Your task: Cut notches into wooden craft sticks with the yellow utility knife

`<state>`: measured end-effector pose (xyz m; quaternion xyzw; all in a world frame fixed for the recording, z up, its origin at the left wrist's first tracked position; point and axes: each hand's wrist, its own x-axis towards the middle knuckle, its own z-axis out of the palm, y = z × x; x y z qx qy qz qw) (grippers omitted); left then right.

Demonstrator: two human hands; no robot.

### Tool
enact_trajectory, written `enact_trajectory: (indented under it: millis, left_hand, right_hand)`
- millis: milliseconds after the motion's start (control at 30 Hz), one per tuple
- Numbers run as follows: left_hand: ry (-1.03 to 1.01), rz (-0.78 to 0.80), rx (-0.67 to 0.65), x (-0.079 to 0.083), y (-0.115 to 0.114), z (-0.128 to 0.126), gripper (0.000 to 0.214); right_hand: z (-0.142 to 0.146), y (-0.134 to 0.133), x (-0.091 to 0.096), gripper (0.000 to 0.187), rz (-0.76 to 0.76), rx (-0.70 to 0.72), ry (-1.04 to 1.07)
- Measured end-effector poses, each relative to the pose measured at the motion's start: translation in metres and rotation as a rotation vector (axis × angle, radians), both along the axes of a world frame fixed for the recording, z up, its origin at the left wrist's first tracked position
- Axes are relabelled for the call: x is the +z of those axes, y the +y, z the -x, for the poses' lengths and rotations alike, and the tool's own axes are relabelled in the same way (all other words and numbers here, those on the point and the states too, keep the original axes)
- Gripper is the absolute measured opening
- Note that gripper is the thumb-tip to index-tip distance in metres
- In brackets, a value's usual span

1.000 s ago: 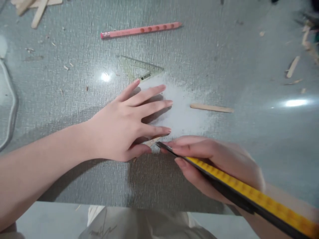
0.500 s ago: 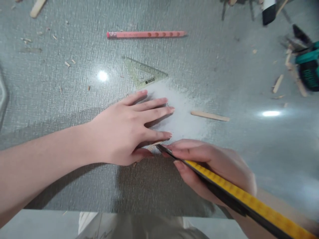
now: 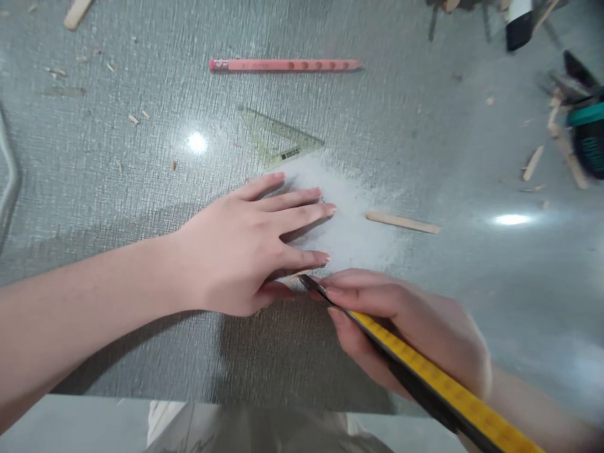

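Observation:
My left hand (image 3: 250,242) lies flat on the table with its fingers spread. Its thumb and index finger sit along a small wooden stick piece (image 3: 298,275), mostly covered by the hand. In my right hand (image 3: 406,321) is a yellow and black utility knife (image 3: 425,371), held near its front. The blade tip touches or hovers just over the stick piece; which of the two I cannot tell. Beyond my left fingertips lies a clear green set square (image 3: 287,151). A loose wooden craft stick (image 3: 402,223) rests to the right of that hand.
A pink pencil (image 3: 287,65) lies farther back. Teal-and-black pliers (image 3: 587,135) and wood scraps (image 3: 533,163) are at the right. Another stick (image 3: 77,12) is at the far left, with small splinters around. The table's near edge (image 3: 226,400) runs before my lap.
The knife handle's rear end has swung leftward, so the knife points more steeply. Its tip stays at the stick piece. My left hand keeps its pose; the whole view has shifted slightly.

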<state>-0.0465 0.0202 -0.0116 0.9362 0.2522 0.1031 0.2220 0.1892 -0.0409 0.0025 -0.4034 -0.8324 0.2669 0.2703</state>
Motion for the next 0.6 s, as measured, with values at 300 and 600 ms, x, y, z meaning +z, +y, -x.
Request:
enact_trajectory:
  millis: [300, 600]
  left_hand:
    - [0.004, 0.032, 0.031, 0.0023, -0.001, -0.001, 0.045]
    - [0.011, 0.036, 0.031, 0.0018, -0.0014, -0.0013, 0.045]
  right_hand:
    - [-0.0021, -0.0024, 0.0062, 0.024, 0.047, 0.048, -0.056]
    - [-0.0041, -0.0014, 0.0047, 0.029, 0.043, 0.051, -0.019]
